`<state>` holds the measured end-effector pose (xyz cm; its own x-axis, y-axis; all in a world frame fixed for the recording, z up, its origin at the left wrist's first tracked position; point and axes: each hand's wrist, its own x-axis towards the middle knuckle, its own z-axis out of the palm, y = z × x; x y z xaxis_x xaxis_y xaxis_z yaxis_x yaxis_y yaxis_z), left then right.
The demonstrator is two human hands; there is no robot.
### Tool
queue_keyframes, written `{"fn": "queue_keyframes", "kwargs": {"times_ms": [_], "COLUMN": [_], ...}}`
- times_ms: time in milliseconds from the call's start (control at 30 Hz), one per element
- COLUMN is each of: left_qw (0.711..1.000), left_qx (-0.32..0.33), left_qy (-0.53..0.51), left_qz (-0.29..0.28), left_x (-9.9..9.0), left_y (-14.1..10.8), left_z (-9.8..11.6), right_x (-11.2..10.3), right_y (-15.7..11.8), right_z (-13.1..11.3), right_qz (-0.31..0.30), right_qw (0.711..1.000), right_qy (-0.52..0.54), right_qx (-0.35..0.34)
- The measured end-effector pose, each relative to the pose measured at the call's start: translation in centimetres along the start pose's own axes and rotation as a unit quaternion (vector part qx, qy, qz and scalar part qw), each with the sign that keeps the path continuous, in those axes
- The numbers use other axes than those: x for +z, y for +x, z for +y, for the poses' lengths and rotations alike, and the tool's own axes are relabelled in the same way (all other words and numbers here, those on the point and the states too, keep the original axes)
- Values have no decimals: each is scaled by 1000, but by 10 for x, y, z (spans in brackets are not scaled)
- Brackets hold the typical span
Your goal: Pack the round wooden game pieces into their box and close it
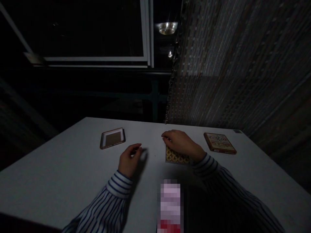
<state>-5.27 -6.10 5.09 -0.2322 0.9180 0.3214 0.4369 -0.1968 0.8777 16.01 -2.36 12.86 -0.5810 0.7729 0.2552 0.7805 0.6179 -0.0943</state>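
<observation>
My left hand (129, 161) is raised over the white table (80, 181), left of the middle. Its fingers are loosely curved, with a small gap to the thumb and nothing visible between them. My right hand (181, 142) is over a shallow box of round, wood-coloured Chinese chess pieces (176, 158), hiding the box's far and right parts. The fingers point left past the box edge, the thumb a little apart below them, and I make out no piece in them. Whether this hand touches the pieces cannot be told. Several pieces sit in rows with dark characters on top.
An upturned brown box lid (114, 137) with a pale inner rim lies at the left back. Toward the right back lies a flat box with a printed cover (220, 142). A bead-string curtain (218, 64) hangs behind the table, beside a dark window (97, 29). A pixelated patch covers the near middle.
</observation>
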Motion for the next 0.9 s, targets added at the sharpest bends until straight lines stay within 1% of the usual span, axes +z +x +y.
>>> {"fn": "queue_keyframes", "kwargs": {"times_ms": [200,300,400,533,633,700,800,900], "left_qw": [1000,999,999,998,997,994,990,983], "left_qx": [-20,-19,-17,-17,-23,-20,15,48], "left_qy": [-6,-8,-2,30,56,83,128,175], "left_qz": [14,28,40,53,57,70,53,29], "left_x": [-18,-25,-30,-33,-34,-34,-33,-32], "left_y": [0,4,11,16,16,14,13,13], "left_z": [-10,-18,-28,-45,-60,-69,-79,-82], "right_x": [-3,-3,2,16,28,38,52,67], "right_y": [7,12,19,28,35,40,46,53], "right_z": [-15,-23,-31,-41,-48,-51,-55,-59], "right_qz": [-16,-11,-17,-35,-44,-52,-58,-62], "right_qw": [1000,1000,1000,999,999,998,997,996], "right_qy": [0,6,8,8,13,20,36,47], "right_qx": [-8,-11,-16,-24,-29,-30,-35,-41]}}
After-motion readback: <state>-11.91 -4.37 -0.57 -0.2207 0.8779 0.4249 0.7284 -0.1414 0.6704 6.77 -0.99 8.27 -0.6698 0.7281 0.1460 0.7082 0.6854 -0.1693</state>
